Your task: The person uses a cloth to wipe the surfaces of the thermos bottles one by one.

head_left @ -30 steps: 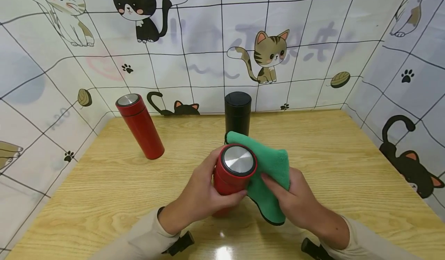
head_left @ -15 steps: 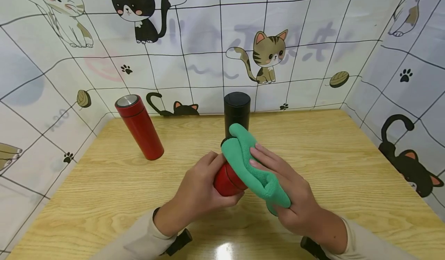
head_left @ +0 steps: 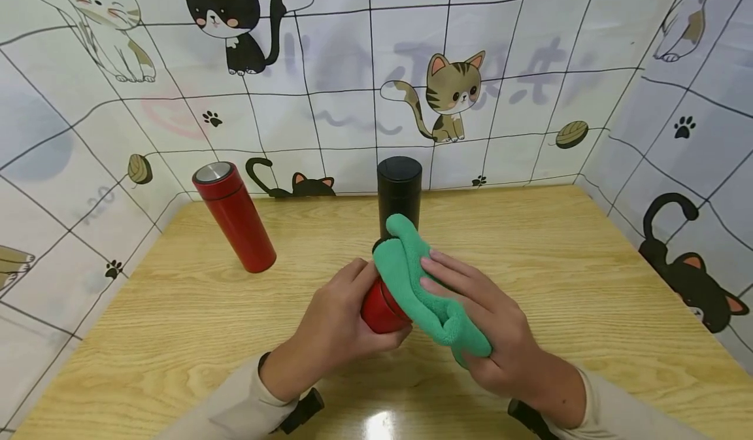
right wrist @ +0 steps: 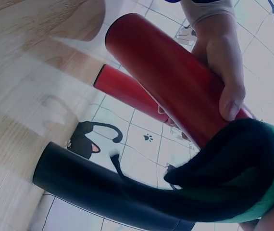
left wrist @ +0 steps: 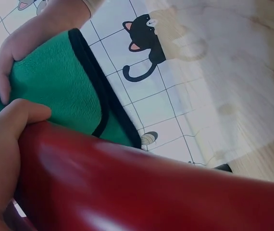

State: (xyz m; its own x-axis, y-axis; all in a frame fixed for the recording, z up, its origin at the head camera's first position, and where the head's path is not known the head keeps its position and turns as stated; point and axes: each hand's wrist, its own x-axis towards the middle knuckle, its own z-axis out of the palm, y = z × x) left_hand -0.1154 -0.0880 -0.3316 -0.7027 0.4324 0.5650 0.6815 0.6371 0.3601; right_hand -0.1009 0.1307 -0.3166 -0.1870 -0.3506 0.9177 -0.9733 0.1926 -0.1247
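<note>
Person's L hand [head_left: 338,309], seen from own head cam, grips a red flask [head_left: 382,309], fingers & thumb wrapped round its upper body. Flask is in front of the person, near ctr; can't tell if its base touches the wood-grain surface [head_left: 529,231].

R hand [head_left: 488,316] holds a folded green cloth [head_left: 406,283] b/w thumb & fingers, fingers lying along the top of it. Cloth covers most of the flask's lid end, w/ a bit of dark rim showing at the far edge. L wrist view: cloth has black edging & lies against the flask just beside L thumb. R wrist view: cloth is bunched at the lid end, L thumb pressed on the red body.

Black flask [head_left: 399,191] stands upright behind the cloth, lower part hidden in head view. 2nd red flask [head_left: 235,221], w/ silver-topped lid, stands at back L, well apart from both hands.

Pale sleeves [head_left: 235,407] on both arms; black device [head_left: 302,410] at L wrist, similar one at R. White backdrop [head_left: 341,54] on 3 sides: black grid lines, cartoon cats, paw prints, yarn balls.
</note>
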